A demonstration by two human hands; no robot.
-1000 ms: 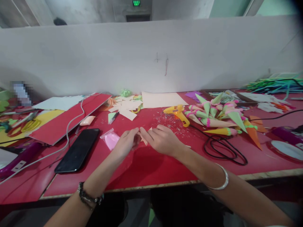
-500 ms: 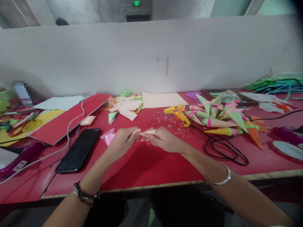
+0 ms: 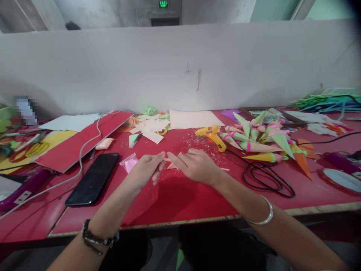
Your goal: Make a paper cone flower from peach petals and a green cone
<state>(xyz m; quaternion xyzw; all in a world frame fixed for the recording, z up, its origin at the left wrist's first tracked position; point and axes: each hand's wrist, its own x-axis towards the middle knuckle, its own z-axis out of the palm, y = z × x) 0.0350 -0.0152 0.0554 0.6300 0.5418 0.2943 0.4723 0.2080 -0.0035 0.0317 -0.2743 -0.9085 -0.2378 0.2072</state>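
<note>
The left hand (image 3: pixel 146 168) and right hand (image 3: pixel 195 165) meet fingertip to fingertip over the red table (image 3: pixel 197 199), both pinching a small peach paper piece (image 3: pixel 172 165) between them, just above the tabletop. A yellow glue gun (image 3: pixel 212 134) lies beyond the right hand, with a black phone (image 3: pixel 94 177) to the left.
</note>
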